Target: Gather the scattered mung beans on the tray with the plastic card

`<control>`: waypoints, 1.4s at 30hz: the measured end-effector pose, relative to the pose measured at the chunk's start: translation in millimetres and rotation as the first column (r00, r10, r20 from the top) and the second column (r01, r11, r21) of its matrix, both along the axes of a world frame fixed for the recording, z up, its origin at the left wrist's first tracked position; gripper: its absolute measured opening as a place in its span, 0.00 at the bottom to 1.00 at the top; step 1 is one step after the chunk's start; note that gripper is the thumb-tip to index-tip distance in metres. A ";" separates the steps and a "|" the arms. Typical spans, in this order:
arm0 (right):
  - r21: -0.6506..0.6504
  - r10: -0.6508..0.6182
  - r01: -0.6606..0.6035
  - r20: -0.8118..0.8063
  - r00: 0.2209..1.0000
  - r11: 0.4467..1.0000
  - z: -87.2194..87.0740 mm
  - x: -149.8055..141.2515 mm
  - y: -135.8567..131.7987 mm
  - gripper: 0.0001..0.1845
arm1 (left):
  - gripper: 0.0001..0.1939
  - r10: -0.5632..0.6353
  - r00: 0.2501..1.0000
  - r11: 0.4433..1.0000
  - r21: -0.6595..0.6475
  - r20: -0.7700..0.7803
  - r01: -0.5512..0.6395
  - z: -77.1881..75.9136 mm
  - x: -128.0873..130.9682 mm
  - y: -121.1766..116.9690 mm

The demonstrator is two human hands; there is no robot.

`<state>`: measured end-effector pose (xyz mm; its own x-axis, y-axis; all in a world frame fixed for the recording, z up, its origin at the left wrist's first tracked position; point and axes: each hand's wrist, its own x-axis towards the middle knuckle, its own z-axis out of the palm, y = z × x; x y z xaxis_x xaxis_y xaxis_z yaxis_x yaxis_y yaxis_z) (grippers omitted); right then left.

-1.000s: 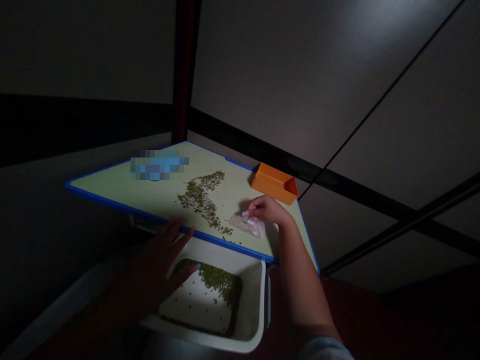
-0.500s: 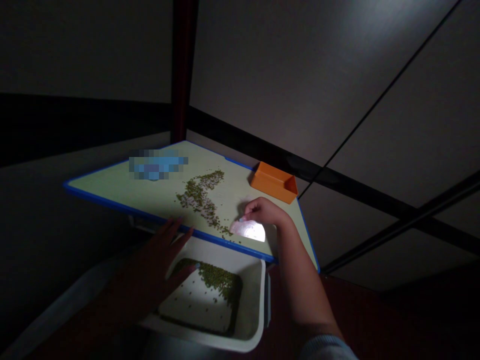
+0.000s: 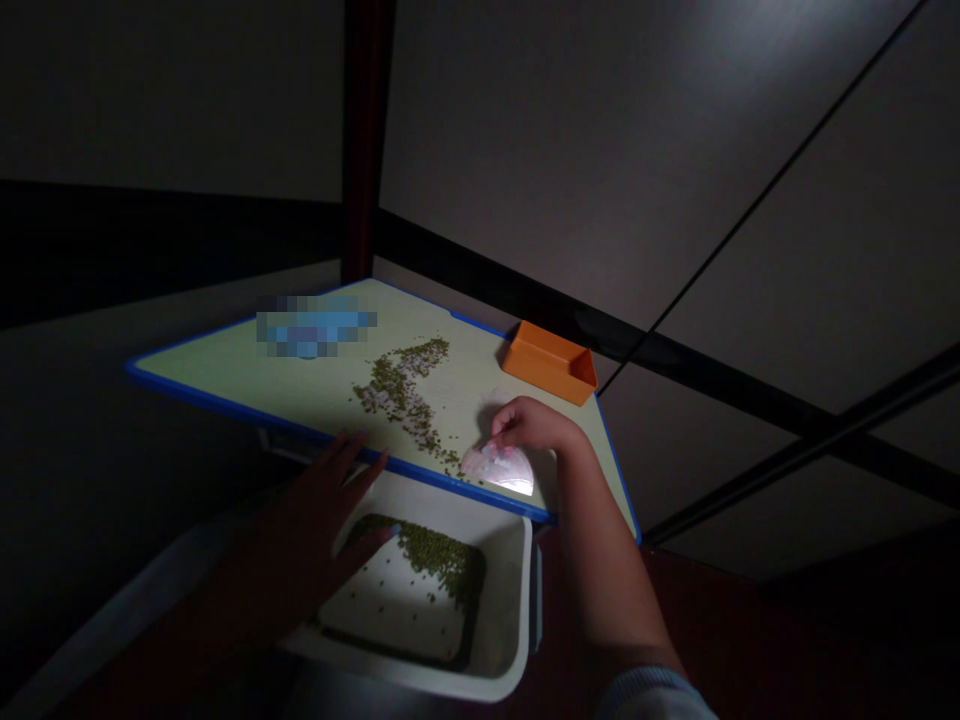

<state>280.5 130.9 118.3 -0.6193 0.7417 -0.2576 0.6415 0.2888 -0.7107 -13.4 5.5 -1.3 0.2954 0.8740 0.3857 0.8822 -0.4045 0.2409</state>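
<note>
Beans across a blue-edged table

The pale table [image 3: 225, 370] fills a dim corner beside panelled walls [image 3: 600, 180]. Scattered green beans [image 3: 401, 395] lie mid-table, between a blurred blue item [image 3: 315, 325] and an orange box [image 3: 547, 365]. The right hand [image 3: 529, 425] pinches clear plastic [image 3: 499, 465]; the left hand [image 3: 322, 520], fingers spread, partly hides a white basin [image 3: 517, 600] holding beans.
</note>
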 end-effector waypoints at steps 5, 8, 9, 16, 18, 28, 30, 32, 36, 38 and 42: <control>-0.010 0.019 -0.019 0.001 1.000 1.000 0.2 -1.1 -0.8 0.07 | 0.37 0.006 1.000 1.000 -0.019 0.000 -0.006 3.6 0.4 -0.7; -0.038 0.037 -0.037 -0.003 0.999 0.999 -0.2 -2.6 -1.2 0.08 | 0.38 0.007 1.000 0.999 -0.034 -0.002 -0.007 5.9 1.1 -0.1; -0.053 0.043 -0.043 -0.002 0.999 0.998 -0.6 -3.1 -1.3 0.09 | 0.38 0.006 1.000 0.999 -0.038 -0.003 -0.006 6.3 1.2 0.1; -0.073 0.062 -0.062 -0.004 0.998 0.995 -2.1 -3.5 -0.7 0.10 | 0.38 0.008 1.000 0.999 -0.048 -0.005 -0.008 6.1 1.3 -0.5; -0.072 0.062 -0.062 -0.003 0.998 0.995 -2.3 -2.9 -0.5 0.09 | 0.37 0.009 1.000 0.999 -0.046 -0.007 -0.010 6.6 1.6 -0.6; -0.089 0.066 -0.065 0.014 0.998 0.994 0.3 -2.9 -2.2 0.08 | 0.36 0.004 1.000 0.999 -0.035 0.000 -0.004 4.8 0.3 -1.0; -0.084 0.071 -0.069 0.014 0.997 0.994 0.3 -2.6 -2.1 0.08 | 0.37 0.010 1.000 0.999 -0.042 0.002 -0.010 5.7 0.8 -0.9; -0.095 0.072 -0.071 0.009 0.997 0.993 -0.6 -2.2 -1.8 0.08 | 0.37 0.012 1.000 0.999 -0.048 0.004 -0.012 6.8 1.4 -0.6; -0.125 0.091 -0.091 -0.004 0.996 0.988 -3.0 -2.1 -1.5 0.08 | 0.37 0.007 1.000 0.999 -0.049 0.007 -0.006 6.7 1.7 -0.1; -0.131 0.105 -0.105 -0.005 0.994 0.986 -2.9 -2.6 -1.9 0.09 | 0.37 0.004 1.000 0.999 -0.046 0.009 -0.003 5.5 1.5 -0.1; -0.113 0.091 -0.091 -0.002 0.996 0.989 0.2 -3.2 -3.0 0.08 | 0.36 0.006 1.000 0.999 -0.037 0.015 -0.006 3.4 0.9 -0.4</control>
<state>277.3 127.9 118.5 -0.6817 0.6487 -0.3384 0.6187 0.2643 -0.7398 -12.4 5.1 2.0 0.2843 0.8894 0.3578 0.8808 -0.3898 0.2689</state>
